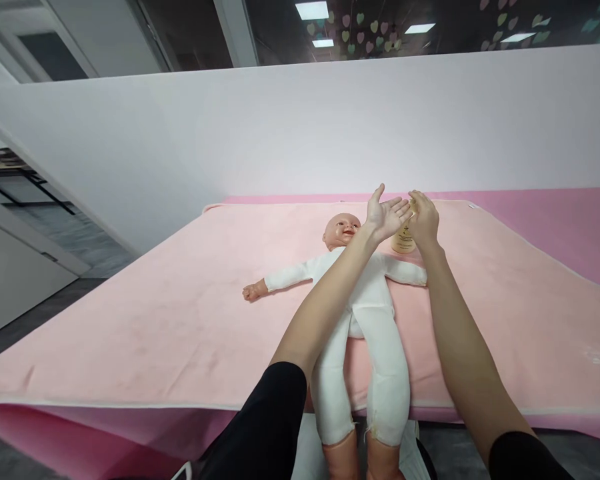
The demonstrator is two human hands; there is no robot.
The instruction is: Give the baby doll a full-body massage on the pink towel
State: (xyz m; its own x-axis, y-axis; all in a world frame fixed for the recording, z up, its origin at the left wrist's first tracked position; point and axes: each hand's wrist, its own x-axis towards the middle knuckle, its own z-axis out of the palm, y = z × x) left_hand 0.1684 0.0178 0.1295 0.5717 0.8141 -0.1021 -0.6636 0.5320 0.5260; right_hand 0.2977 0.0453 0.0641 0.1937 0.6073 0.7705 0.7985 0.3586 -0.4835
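Note:
A baby doll [373,293] with a white cloth body lies on its back, arms spread and legs toward me. Beside its head, on the right, stands a yellowish pump bottle [403,243] with small dark print. My left hand [386,215] is open, palm up, fingers stretched out next to the top of the bottle. My right hand [424,219] is curled over the bottle's pump top and hides part of it. My left forearm crosses over the doll's chest. Whether anything lies in my left palm I cannot make out.
A pale pink blanket [180,313] covers the table, with a darker pink cover [570,227] showing at the right and front edges. A white wall [290,133] rises behind it. The doll's feet hang past the front edge. A door [20,267] stands at the left.

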